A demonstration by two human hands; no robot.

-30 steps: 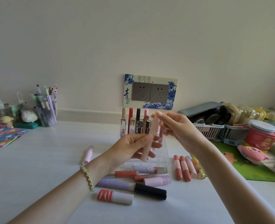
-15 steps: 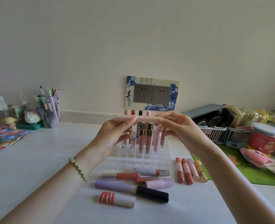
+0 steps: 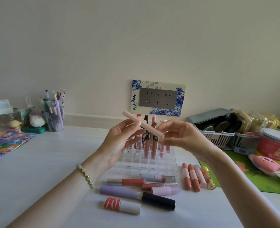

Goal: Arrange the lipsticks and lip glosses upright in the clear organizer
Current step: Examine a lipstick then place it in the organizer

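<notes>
Both hands hold one long pale pink lip gloss tube (image 3: 150,127) in the air above the clear organizer (image 3: 152,167). My left hand (image 3: 119,142) pinches its upper left part, my right hand (image 3: 180,137) its lower right end. The tube slants down to the right. Several lipsticks and glosses (image 3: 148,145) stand upright in the organizer's back row. More lie flat in front of it: a purple and black tube (image 3: 136,196), a red-striped white one (image 3: 122,205), a pink one (image 3: 165,190). Several coral and pink tubes (image 3: 195,176) lie to the right.
A pen cup (image 3: 53,112) and small figurines (image 3: 36,120) stand at the back left, with colourful paper (image 3: 6,143) beside them. Baskets (image 3: 218,137), a red jar (image 3: 274,143) and a pink plush (image 3: 264,163) on a green mat crowd the right. A wall socket (image 3: 158,97) is behind.
The pink tube went from near upright to level and now slants down to the right. Both hands rose with it above the organizer.
</notes>
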